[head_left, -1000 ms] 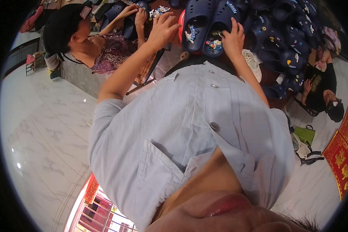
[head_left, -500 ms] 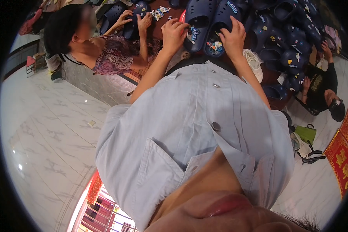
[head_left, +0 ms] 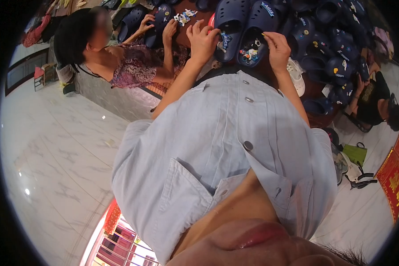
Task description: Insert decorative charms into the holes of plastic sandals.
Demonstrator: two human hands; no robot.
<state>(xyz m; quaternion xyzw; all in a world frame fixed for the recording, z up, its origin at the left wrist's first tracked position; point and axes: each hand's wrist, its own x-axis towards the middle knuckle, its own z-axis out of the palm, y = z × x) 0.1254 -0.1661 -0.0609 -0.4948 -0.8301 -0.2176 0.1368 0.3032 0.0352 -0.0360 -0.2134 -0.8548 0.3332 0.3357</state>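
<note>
Two navy clogs lie side by side in front of me, the left clog (head_left: 231,13) and the right clog (head_left: 262,17). My left hand (head_left: 203,43) is at the left clog's edge, its index finger and thumb closed on the rim while other fingers are raised. Several small colourful shoe charms (head_left: 249,55) lie in the heel of the right clog. Just above that clog's right side, my right hand (head_left: 278,51) pinches a small yellow charm (head_left: 264,34) between thumb and fingertips; its exact shape is too small to make out.
A pile of navy clogs (head_left: 339,66) fills the table's right side. One white clog (head_left: 295,77) lies beside my right forearm. At left, a co-worker (head_left: 133,64) handles another navy clog (head_left: 160,22) near loose charms (head_left: 185,17). Another person (head_left: 371,99) sits at far right.
My right hand has lifted from inside the right clog and moved right, now with a yellow charm in its fingertips. My left hand stays at the left clog. The person at far right has shifted.
</note>
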